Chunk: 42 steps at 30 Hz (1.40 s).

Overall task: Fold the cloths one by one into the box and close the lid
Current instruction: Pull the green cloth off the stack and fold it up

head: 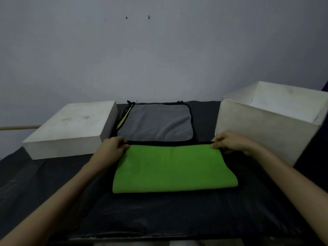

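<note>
Bright green rectangular cloth [174, 167] under my fingers [215, 145]: soft, matt, fine short nap like microfibre, black stitched hem.

Grey square cloth [156, 122] behind it: the same matt, fleecy weave, black hem; a yellow cloth edge [123, 119] shows beneath its left side.

Black sheet covering the tabletop [159, 213]: thin plastic film, creased, faint sheen along the wrinkles.

Open white rectangular box [262, 135]: stiff card or board, matt, smooth, lightly scuffed inside.

Flat white box lid [71, 128]: same matt board, smudged on top.

Wall [159, 54]: painted, matt, pale grey.
</note>
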Available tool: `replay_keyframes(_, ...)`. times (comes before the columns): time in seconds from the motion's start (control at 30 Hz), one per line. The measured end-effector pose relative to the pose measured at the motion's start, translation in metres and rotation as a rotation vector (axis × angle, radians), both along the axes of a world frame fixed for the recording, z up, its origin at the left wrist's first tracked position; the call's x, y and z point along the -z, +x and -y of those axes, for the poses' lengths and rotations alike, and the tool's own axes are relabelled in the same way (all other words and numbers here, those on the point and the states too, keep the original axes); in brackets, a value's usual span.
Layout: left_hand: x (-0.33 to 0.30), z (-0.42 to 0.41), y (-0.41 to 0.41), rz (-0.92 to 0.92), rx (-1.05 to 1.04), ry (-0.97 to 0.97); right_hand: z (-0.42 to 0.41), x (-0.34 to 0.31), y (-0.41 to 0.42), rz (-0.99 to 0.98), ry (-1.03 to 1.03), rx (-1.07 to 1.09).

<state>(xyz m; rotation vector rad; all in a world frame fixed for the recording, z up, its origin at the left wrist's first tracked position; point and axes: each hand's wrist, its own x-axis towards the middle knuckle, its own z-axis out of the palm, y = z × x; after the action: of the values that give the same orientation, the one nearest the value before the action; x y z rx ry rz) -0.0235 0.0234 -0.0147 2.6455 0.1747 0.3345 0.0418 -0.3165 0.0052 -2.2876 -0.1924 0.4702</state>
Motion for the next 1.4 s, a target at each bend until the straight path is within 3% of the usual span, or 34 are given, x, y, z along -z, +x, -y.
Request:
replay_keyframes(0.2, 0.019, 0.008, 0.009, -0.115, 0.000, 0.180, -0.011, 0.017, 0.008, 0.082, -0.162, 0.042)
replay_keyframes(0.27, 0.023, 0.010, 0.006, -0.009, 0.006, 0.369, -0.013, 0.017, 0.003, 0.165, -0.290, 0.061)
replay_keyframes(0.3, 0.025, 0.011, 0.004, 0.033, 0.006, 0.490, -0.016, 0.016, -0.003, 0.247, -0.448, 0.062)
replay_keyframes(0.37, 0.023, 0.025, -0.003, 0.226, 0.023, 0.599, -0.030, 0.015, -0.025, 0.506, -0.705, 0.107)
replay_keyframes(0.47, 0.013, 0.060, -0.020, 0.279, 0.280, 0.469, -0.061, 0.021, -0.062, 0.593, -0.550, -0.105)
replay_keyframes(0.5, 0.015, 0.070, -0.023, 0.224, 0.381, 0.416, -0.070, 0.027, -0.073, 0.531, -0.485, -0.240)
replay_keyframes(0.6, 0.031, 0.075, -0.036, -0.200, 0.512, 0.315, -0.068, 0.052, -0.083, 0.389, -0.511, -0.454)
replay_keyframes(0.8, 0.037, 0.007, -0.049, -0.368, 0.180, 0.329, -0.003, 0.048, -0.075, 0.296, -0.628, -0.188)
replay_keyframes(0.9, 0.026, 0.004, -0.058, -0.445, 0.094, 0.463, -0.003, 0.042, -0.094, 0.274, -0.695, 0.029)
replay_keyframes(0.97, 0.018, 0.016, -0.059, -0.395, 0.072, 0.570, -0.011, 0.039, -0.107, 0.320, -0.761, 0.196)
replay_keyframes(1.07, 0.004, 0.042, -0.055, -0.083, 0.196, 0.749, -0.015, 0.035, -0.120, 0.264, -0.738, 0.363)
replay_keyframes(1.13, -0.002, 0.065, -0.049, -0.013, 0.381, 0.683, -0.014, 0.036, -0.124, 0.216, -0.691, 0.405)
replay_keyframes(1.2, -0.002, 0.090, -0.047, -0.139, 0.516, 0.515, -0.014, 0.035, -0.126, 0.196, -0.633, 0.414)
replay_keyframes(1.33, 0.003, 0.123, -0.025, -0.185, 0.596, 0.257, -0.014, 0.027, -0.129, 0.156, -0.537, 0.450)
replay_keyframes(1.4, 0.012, 0.130, -0.017, -0.181, 0.611, 0.275, -0.014, 0.024, -0.129, 0.155, -0.524, 0.450)
